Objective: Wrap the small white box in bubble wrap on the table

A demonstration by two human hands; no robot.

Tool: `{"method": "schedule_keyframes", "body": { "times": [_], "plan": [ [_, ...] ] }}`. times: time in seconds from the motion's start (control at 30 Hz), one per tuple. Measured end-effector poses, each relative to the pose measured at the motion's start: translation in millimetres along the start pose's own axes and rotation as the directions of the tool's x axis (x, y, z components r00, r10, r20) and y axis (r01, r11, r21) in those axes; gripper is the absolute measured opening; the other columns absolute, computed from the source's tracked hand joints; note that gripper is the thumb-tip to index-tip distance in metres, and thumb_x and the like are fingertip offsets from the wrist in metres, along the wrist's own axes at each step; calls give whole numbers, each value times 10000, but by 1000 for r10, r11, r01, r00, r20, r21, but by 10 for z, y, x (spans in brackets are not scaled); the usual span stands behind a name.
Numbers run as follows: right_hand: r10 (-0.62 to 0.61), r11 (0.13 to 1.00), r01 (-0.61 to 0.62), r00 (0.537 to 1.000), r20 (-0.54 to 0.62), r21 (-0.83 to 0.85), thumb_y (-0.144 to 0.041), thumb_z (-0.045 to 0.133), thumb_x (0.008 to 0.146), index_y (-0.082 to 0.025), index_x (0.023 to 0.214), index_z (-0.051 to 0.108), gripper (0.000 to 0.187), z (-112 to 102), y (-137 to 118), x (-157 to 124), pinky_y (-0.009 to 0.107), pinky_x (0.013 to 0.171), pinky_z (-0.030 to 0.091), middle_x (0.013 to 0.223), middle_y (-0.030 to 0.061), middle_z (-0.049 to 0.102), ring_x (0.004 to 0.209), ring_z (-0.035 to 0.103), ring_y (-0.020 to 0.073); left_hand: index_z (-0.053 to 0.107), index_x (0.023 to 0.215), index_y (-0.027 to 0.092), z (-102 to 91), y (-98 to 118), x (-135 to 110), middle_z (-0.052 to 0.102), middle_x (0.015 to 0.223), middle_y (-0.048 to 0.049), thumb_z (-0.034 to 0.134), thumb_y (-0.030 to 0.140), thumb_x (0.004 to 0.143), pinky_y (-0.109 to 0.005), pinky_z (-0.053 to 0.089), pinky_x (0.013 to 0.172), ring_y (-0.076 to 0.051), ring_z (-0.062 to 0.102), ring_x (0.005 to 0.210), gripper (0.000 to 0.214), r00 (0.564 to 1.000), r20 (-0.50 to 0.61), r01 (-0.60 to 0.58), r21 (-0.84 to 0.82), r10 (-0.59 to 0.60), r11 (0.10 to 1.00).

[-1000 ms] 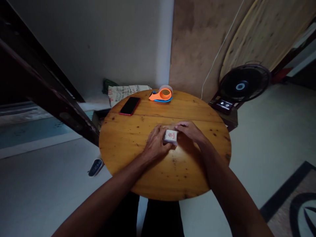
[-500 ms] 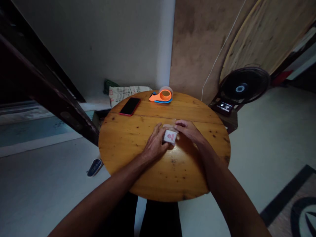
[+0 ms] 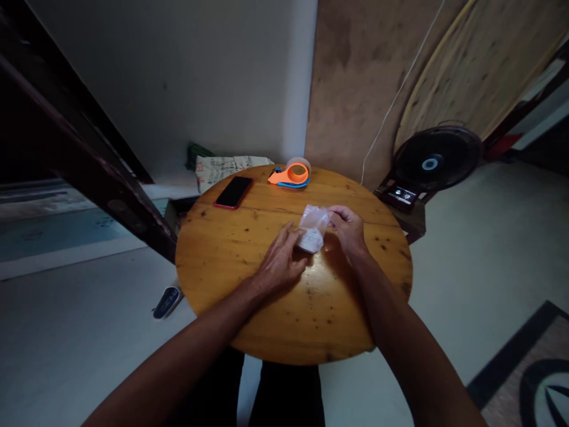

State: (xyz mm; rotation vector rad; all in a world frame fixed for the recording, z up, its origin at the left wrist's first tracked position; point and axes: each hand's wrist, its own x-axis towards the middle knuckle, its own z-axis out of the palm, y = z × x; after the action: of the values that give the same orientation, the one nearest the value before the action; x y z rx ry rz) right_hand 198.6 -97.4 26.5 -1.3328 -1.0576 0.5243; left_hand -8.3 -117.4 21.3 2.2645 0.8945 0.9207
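A small white box in clear plastic sits on the round wooden table, its printed face blurred under the film. A loose flap of translucent plastic wrap stretches from its far side. My left hand lies at the box's left, fingers curved along its edge and thumb at the near side, holding it. To the right, my right hand is closed, its thumb and fingertips pinching the right edge of the wrap.
An orange and blue tape dispenser with a roll stands at the table's far edge. Left of it lies a phone with a red edge. Beyond the table are a printed sack, a dark fan and a shoe on the floor.
My right hand has moved slightly right and away from me, drawing out a flap of the plastic wrap. The red print on the box no longer shows. My left hand has barely moved.
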Motion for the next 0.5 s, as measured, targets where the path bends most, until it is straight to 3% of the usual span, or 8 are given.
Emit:
{"method": "schedule_keyframes", "body": {
  "times": [0.27,0.37,0.5],
  "plan": [
    [34,999,-33,994,-108,17,-398,548,719,-176,877,598,277,2,16,37,257,580,451,684,-7,588,591,533,116,389,1353,205,-22,-9,-1,561,1173,-96,655,292,730,-402,444,978,-241,546,1097,683,996,-82,-31,-116,22,993],
    [68,994,-57,990,-127,88,-404,573,710,-186,889,578,281,-21,1,43,271,619,481,749,10,615,641,575,128,453,1301,197,-46,-12,-5,580,1053,-70,629,304,757,-369,468,915,-215,562,1004,582,995,-88,-50,-133,38,990],
    [138,977,-129,989,-47,168,-410,634,678,-206,961,551,358,-42,-43,24,284,647,506,956,46,635,747,631,154,588,1118,188,-66,17,0,568,984,-58,593,304,790,-322,488,823,-191,564,928,349,996,-87,-19,-127,8,992]
  ]
}}
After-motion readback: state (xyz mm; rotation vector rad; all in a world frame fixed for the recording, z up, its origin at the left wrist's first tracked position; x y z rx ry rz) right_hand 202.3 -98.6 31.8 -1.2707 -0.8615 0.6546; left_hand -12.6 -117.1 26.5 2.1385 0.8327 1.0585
